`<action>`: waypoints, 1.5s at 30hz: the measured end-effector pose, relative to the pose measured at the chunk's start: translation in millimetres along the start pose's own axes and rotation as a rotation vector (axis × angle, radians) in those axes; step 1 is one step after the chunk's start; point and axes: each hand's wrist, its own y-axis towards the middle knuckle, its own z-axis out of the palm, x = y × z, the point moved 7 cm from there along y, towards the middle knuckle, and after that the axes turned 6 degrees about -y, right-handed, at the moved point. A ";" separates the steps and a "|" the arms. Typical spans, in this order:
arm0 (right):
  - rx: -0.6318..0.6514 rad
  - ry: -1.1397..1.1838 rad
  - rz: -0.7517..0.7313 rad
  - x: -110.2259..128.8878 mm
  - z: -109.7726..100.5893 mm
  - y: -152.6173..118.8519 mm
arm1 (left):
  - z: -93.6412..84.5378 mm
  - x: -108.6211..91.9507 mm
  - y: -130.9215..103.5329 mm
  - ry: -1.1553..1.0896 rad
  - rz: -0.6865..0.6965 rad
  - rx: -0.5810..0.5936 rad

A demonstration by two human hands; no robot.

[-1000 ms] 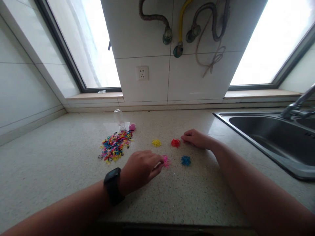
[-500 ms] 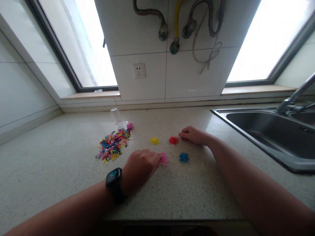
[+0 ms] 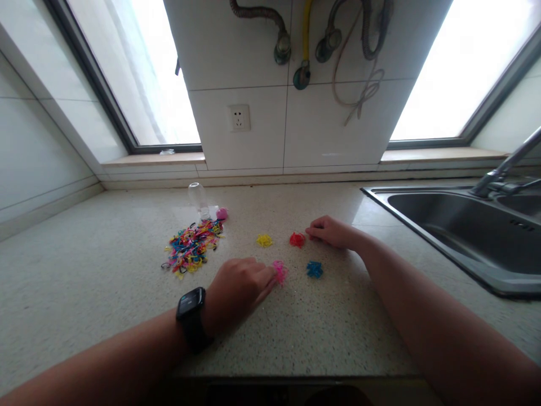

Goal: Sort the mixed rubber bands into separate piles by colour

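Observation:
My left hand (image 3: 240, 285), a watch (image 3: 191, 304) on its wrist, lies low over the counter with fingers pressed together. Its fingertips touch the left edge of a small pile of pink rubber bands (image 3: 280, 272); whatever they may pinch is hidden. My right hand (image 3: 329, 232) rests on the counter, fingers curled closed, just right of a red rubber band pile (image 3: 297, 240). Nothing is visible in its grip. A yellow rubber band pile (image 3: 264, 241) sits left of the red one, and a blue rubber band pile (image 3: 314, 269) lies nearer me.
A large heap of mixed-colour rubber bands (image 3: 192, 245) spreads on the left. Behind it are a clear bottle (image 3: 196, 197) lying on its side and a pink cap (image 3: 222, 213). A steel sink (image 3: 443, 225) is set into the counter on the right, under a faucet (image 3: 499, 175).
The whole view has shifted slightly. My left fingertips have drawn back a little to the left, so more of the pink pile shows. My right hand stays beside the red pile.

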 end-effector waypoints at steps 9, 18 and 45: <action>-0.058 0.055 -0.298 66.9 2.2 -26.1 | -1.3 -2.0 0.5 0.035 0.015 0.010; 0.106 -0.283 -0.557 128.0 33.8 -57.9 | -5.4 -7.7 -0.2 0.089 0.056 -0.084; 0.021 -0.355 -0.556 137.3 37.2 -63.7 | -3.7 -10.6 -1.9 0.091 0.119 -0.100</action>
